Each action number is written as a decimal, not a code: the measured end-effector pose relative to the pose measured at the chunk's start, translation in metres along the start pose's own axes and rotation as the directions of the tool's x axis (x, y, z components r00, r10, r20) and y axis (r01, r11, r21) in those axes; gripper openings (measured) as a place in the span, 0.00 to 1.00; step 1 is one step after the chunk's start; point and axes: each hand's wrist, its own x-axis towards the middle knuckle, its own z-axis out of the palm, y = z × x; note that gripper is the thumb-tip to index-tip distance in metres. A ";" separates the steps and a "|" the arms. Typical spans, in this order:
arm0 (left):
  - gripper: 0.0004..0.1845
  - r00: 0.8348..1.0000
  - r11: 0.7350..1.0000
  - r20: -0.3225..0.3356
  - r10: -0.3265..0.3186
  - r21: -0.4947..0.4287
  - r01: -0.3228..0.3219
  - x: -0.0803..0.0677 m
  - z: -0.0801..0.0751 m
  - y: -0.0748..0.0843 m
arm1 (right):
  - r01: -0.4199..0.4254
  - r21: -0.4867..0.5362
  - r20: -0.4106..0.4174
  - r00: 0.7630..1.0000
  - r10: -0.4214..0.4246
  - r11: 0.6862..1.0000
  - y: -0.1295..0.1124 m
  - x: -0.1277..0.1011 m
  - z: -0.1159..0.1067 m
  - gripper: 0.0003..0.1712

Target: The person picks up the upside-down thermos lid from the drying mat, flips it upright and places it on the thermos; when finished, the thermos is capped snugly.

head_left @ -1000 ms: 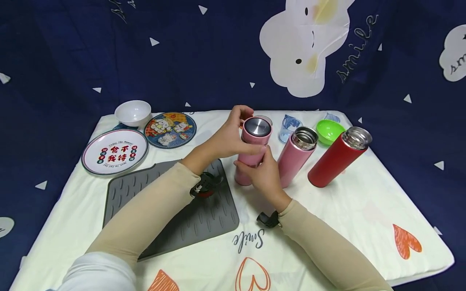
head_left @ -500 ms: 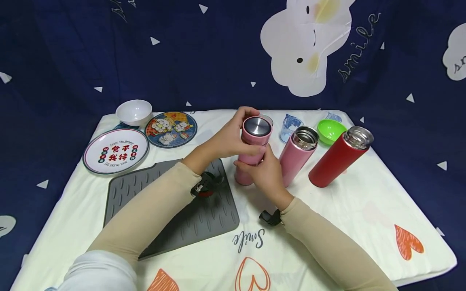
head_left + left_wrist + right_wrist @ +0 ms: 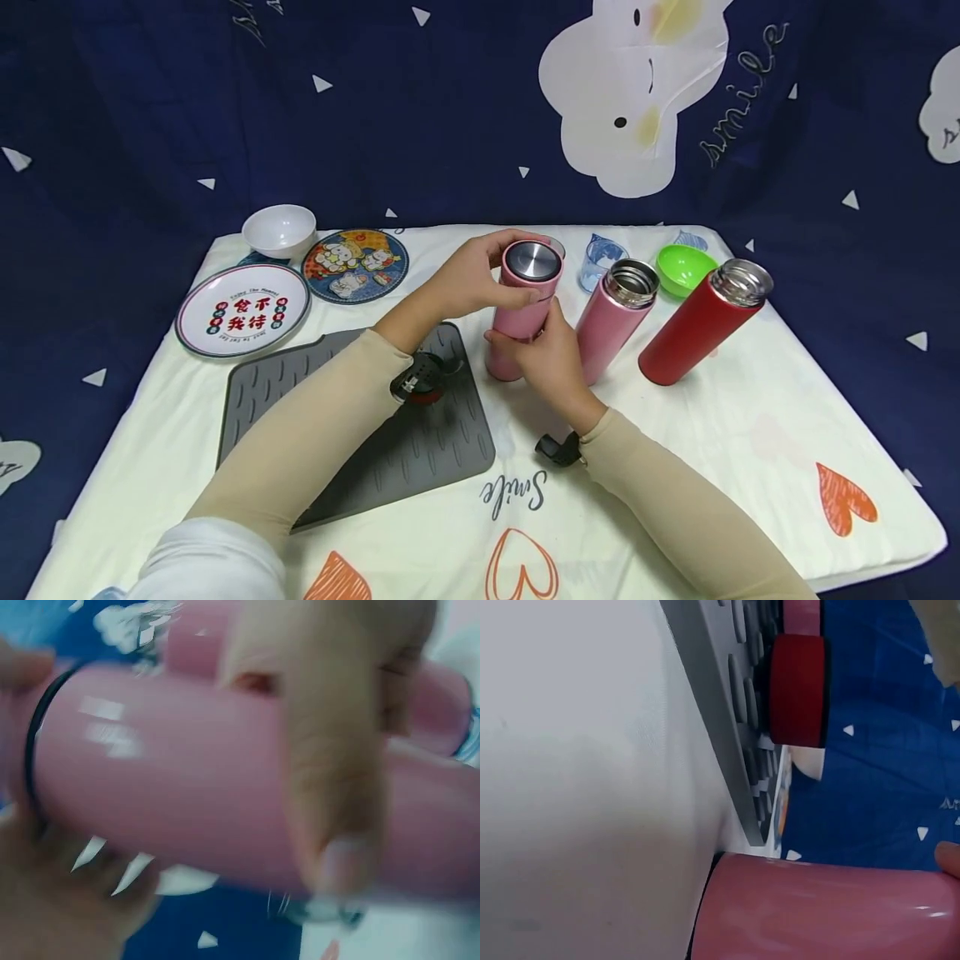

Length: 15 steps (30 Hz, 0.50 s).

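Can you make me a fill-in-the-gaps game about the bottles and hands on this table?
1. Both hands grip the capped pink bottle; the left hand holds it near its ____.
2. The bottle farthest to the right is coloured ____.
3. The grey mat has a ____ lid resting on it.
4. The green bowl sits behind the open pink bottle and the ____ bottle.

Missing words: top; red; red; red

Second pink flask (image 3: pixel 611 321) crowding right.
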 end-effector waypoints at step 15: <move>0.37 0.996 0.997 -0.089 0.013 0.077 -0.007 -0.005 0.004 0.002 | 0.036 -0.026 0.006 0.999 -0.035 0.999 0.004 0.000 -0.001 0.42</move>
